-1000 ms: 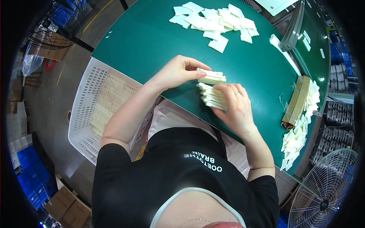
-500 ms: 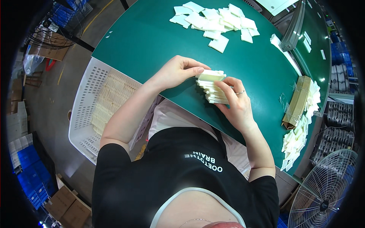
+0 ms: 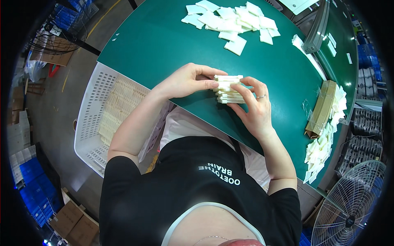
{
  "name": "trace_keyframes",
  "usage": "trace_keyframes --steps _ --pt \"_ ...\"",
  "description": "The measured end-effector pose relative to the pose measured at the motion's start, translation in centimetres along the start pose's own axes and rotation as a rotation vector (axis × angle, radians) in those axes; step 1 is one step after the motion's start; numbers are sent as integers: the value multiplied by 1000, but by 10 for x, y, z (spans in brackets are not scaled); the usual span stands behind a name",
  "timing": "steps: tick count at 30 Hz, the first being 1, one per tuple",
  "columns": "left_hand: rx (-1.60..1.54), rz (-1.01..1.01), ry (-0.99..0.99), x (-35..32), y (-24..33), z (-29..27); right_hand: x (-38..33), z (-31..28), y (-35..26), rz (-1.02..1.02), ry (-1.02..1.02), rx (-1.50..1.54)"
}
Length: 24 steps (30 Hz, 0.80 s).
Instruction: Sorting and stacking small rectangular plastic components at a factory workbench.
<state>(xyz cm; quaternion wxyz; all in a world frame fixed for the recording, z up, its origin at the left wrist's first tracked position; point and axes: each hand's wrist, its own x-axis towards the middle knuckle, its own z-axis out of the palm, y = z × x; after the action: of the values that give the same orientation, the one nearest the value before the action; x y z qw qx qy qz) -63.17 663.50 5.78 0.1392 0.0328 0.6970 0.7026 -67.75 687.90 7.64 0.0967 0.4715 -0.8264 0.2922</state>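
Between my hands, at the near part of the green table (image 3: pixel 156 45), stands a row of off-white flat plastic pieces (image 3: pixel 230 96), packed side by side on edge. My left hand (image 3: pixel 193 82) closes on the row's left end, thumb in front and fingers behind. On the right end, my right hand (image 3: pixel 255 102) grips the same row with thumb and fingers; a ring is on one finger. The parts of the row under my fingertips are hidden. Farther off lies a loose heap of similar square pieces (image 3: pixel 234 45).
A white perforated basket (image 3: pixel 88 123) filled with rows of such pieces stands left of the table. At the right edge lie a cardboard strip (image 3: pixel 321 108) and a pile of pale scraps (image 3: pixel 318 158). A wire fan (image 3: pixel 349 205) stands at lower right; a grey metal bar (image 3: pixel 318 35) is far right.
The row of pieces has been drawn together and straightened, its near end now farther from me. My right hand has moved slightly away from me, and the piece at the far end no longer leans.
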Motion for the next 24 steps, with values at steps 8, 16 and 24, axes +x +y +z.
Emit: trace_keyframes --steps 8,16,24 --pt "-13 -21 42 1 0 1 -2 -6 -2 -28 -79 -3" --pt "-5 -17 63 -1 4 4 10 3 -9 -98 -46 43" --pt "-40 -11 49 1 -1 3 7 -1 -13 -121 -102 100"
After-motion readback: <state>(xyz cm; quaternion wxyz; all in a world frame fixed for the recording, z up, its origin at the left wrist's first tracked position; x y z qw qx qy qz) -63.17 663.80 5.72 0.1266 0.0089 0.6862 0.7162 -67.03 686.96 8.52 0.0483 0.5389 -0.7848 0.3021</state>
